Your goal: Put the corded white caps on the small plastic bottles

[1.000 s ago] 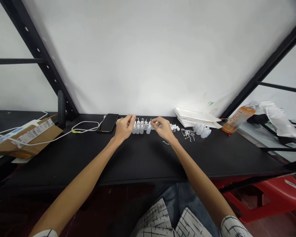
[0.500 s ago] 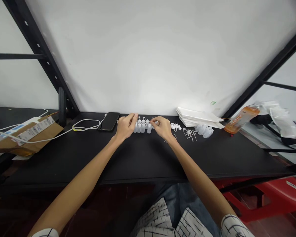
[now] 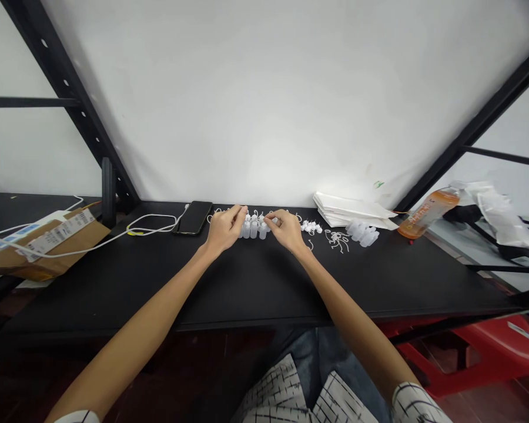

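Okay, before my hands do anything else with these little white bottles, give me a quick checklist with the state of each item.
1. Both hands at the row of small white bottles: ok, left hand and right hand flank it.
2. Bottles in the row upright: ok.
3. Firm grip on one bottle: cannot tell, too small.
4. Phone apart from the hands: ok.
5. Loose bottles lying on their sides: not ok if they should stand.
6. Orange drink bottle out of reach: ok.

White small bottles (image 3: 253, 228), black table (image 3: 247, 282) (matte), orange drink bottle (image 3: 427, 212)
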Available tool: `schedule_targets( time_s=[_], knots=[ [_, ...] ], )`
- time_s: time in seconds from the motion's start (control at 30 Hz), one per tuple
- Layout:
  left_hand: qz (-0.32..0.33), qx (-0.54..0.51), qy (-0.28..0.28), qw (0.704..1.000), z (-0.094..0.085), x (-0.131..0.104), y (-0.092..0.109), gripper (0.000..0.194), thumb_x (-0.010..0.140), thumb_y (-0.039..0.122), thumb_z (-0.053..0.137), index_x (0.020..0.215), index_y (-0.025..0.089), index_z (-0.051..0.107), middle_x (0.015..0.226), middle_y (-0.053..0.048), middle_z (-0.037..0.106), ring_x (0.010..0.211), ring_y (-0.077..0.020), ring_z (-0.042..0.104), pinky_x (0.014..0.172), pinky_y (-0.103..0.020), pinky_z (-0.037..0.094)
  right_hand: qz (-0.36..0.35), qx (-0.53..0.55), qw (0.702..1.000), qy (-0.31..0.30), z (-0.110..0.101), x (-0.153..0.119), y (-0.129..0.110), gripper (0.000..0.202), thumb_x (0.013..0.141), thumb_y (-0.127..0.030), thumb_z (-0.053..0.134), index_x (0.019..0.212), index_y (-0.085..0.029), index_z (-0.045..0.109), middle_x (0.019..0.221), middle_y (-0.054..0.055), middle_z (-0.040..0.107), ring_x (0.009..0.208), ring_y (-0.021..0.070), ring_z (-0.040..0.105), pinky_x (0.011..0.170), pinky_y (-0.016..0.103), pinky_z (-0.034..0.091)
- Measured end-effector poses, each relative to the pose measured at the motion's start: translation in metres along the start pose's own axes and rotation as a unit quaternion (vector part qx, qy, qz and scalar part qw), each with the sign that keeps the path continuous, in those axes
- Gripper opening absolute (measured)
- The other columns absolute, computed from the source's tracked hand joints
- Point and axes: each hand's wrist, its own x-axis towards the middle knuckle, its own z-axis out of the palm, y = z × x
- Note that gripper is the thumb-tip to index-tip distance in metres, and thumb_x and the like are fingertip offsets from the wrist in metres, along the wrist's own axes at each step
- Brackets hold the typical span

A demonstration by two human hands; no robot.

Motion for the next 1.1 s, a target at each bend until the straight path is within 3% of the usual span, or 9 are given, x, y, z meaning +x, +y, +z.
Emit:
schedule_targets(
  time_s=[0.17, 0.3, 0.47, 0.63, 0.77, 0.97, 1.1],
  knots=[
    [0.033, 0.020, 0.009, 0.999, 0.002, -0.004, 0.006, 0.038, 0.097, 0.032, 0.040, 0.070, 0.015, 0.062, 0.047, 0.004, 0.045, 0.042, -0.0079, 0.042, 0.049, -0.022, 0.030, -0.029, -0.009, 0.999, 0.042, -0.015, -0.002, 0.002, 0.016, 0.086, -0.029, 0.056, 0.085, -0.020, 0.070, 0.090, 0.002, 0.071, 0.057, 0.0124, 0.055, 0.067, 0.028, 0.044],
    [0.103, 0.043, 0.018, 0.994, 0.008, -0.011, 0.014, 0.035, 0.096, 0.028, 0.041, 0.071, 0.015, 0.062, 0.050, 0.002, 0.052, 0.044, -0.0083, 0.047, 0.048, -0.022, 0.031, -0.060, -0.081, 0.990, 0.099, -0.039, -0.008, 0.019, 0.018, 0.088, -0.027, 0.052, 0.088, -0.019, 0.069, 0.089, 0.004, 0.069, 0.058, 0.0126, 0.055, 0.066, 0.027, 0.044],
    [0.174, 0.033, -0.012, 0.984, 0.022, -0.023, 0.026, 0.029, 0.095, 0.025, 0.044, 0.077, 0.015, 0.064, 0.054, 0.001, 0.060, 0.045, -0.0078, 0.048, 0.047, -0.021, 0.032, -0.039, -0.217, 0.956, 0.193, -0.092, -0.027, 0.069, 0.022, 0.089, -0.026, 0.049, 0.092, -0.017, 0.069, 0.092, 0.007, 0.068, 0.059, 0.0128, 0.055, 0.062, 0.027, 0.041],
    [0.186, 0.019, -0.053, 0.981, 0.033, -0.031, 0.031, 0.031, 0.095, 0.026, 0.044, 0.075, 0.015, 0.065, 0.046, 0.003, 0.052, 0.040, -0.0074, 0.041, 0.044, -0.021, 0.029, 0.070, -0.322, 0.900, 0.287, -0.150, -0.057, 0.125, 0.027, 0.085, -0.037, 0.053, 0.092, -0.017, 0.070, 0.083, 0.006, 0.066, 0.061, 0.0148, 0.054, 0.058, 0.027, 0.036],
    [0.153, 0.019, -0.090, 0.984, 0.034, -0.031, 0.030, 0.034, 0.096, 0.028, 0.042, 0.072, 0.016, 0.064, 0.048, 0.003, 0.052, 0.042, -0.0080, 0.041, 0.046, -0.022, 0.029, 0.136, -0.343, 0.886, 0.282, -0.171, -0.076, 0.147, 0.030, 0.080, -0.042, 0.057, 0.091, -0.018, 0.070, 0.079, 0.005, 0.063, 0.068, 0.0175, 0.055, 0.057, 0.026, 0.034],
    [0.100, 0.023, -0.123, 0.987, 0.032, -0.030, 0.029, 0.042, 0.096, 0.033, 0.040, 0.061, 0.017, 0.057, 0.046, 0.002, 0.046, 0.044, -0.0092, 0.038, 0.049, -0.024, 0.028, 0.194, -0.327, 0.902, 0.202, -0.172, -0.080, 0.147, 0.029, 0.078, -0.043, 0.056, 0.089, -0.020, 0.071, 0.079, 0.006, 0.065, 0.072, 0.0203, 0.058, 0.057, 0.027, 0.032],
    [0.093, 0.018, -0.131, 0.987, 0.033, -0.030, 0.030, 0.042, 0.095, 0.033, 0.041, 0.059, 0.017, 0.054, 0.046, 0.003, 0.044, 0.043, -0.0090, 0.036, 0.050, -0.024, 0.027, 0.193, -0.296, 0.910, 0.217, -0.171, -0.079, 0.143, 0.024, 0.078, -0.039, 0.056, 0.082, -0.019, 0.068, 0.079, 0.006, 0.067, 0.073, 0.0201, 0.059, 0.060, 0.028, 0.035]
  ],
)
